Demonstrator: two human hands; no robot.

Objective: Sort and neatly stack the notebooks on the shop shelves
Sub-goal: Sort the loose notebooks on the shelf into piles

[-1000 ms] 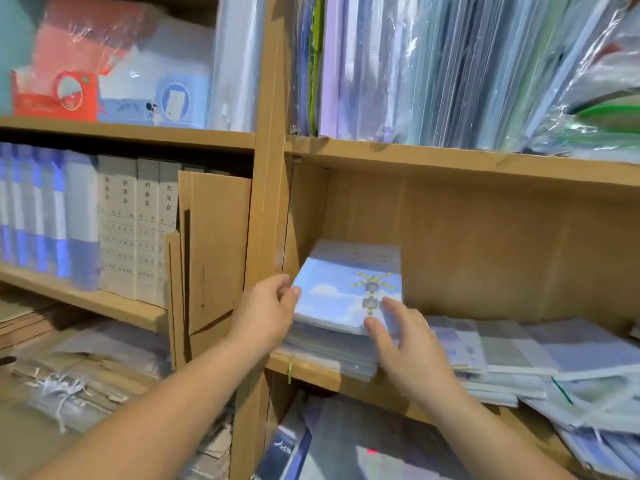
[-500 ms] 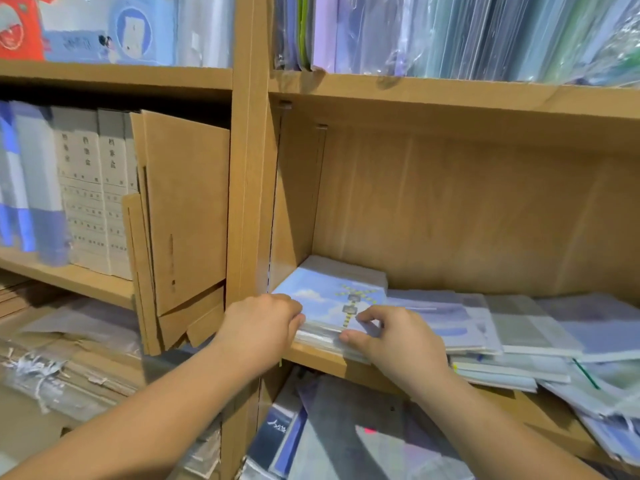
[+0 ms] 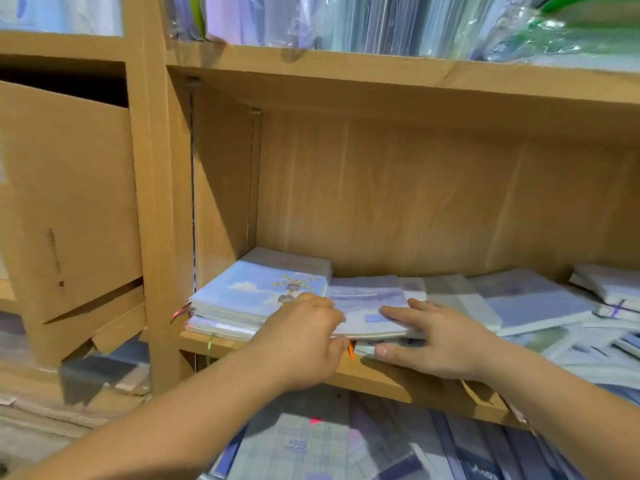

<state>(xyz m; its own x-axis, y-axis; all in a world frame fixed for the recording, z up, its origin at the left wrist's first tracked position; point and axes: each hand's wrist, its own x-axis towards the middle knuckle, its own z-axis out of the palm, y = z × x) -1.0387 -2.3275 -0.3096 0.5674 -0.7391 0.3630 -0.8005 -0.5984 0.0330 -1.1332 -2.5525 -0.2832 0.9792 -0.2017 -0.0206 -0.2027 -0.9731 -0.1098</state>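
On the wooden shelf (image 3: 367,377) at six o'clock, right hand (image 3: 440,341) pinches a glossy lavender notebook (image 3: 367,306), thumb beneath. Left hand (image 3: 304,341) curls at its nine o'clock edge, grip unclear, beside the sky-print stack (image 3: 256,292).

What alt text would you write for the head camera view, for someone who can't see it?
A person's left hand and right hand hold a lavender notebook by its front edge on a wooden shelf, beside a neat sky-cover stack at the left end. More notebooks lie loosely overlapped to the right.
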